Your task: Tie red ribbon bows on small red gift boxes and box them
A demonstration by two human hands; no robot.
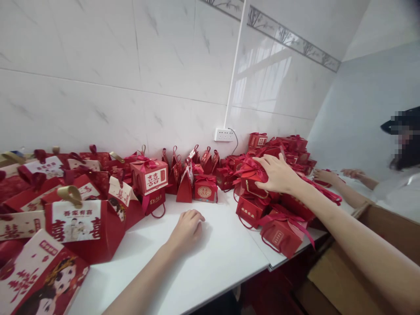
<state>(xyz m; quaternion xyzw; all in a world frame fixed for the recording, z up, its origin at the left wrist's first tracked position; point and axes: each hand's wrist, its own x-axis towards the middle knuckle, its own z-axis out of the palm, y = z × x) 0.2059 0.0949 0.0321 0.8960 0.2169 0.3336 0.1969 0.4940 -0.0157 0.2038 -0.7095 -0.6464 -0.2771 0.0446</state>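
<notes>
My right hand [278, 174] reaches over the pile on the right, its fingers spread around a red gift box [252, 175] with a ribbon bow on top. Below that box sit another red box [251, 211] with gold lettering and a tilted red box [282, 234] with a cord handle and ribbon. My left hand [187, 228] rests on the white table [216, 262], fingers curled together and nothing visible in them. Closest to it on the far side are a small red box [205, 188] with a round gold emblem and a peaked red box [185, 183].
Many red and white gift boxes [77, 227] crowd the table's left side, and a stacked box [149, 175] stands beside them. A socket strip [224, 134] with a cable hangs on the tiled wall. At right are an open cardboard carton [348, 262] and another person's hands [328, 177].
</notes>
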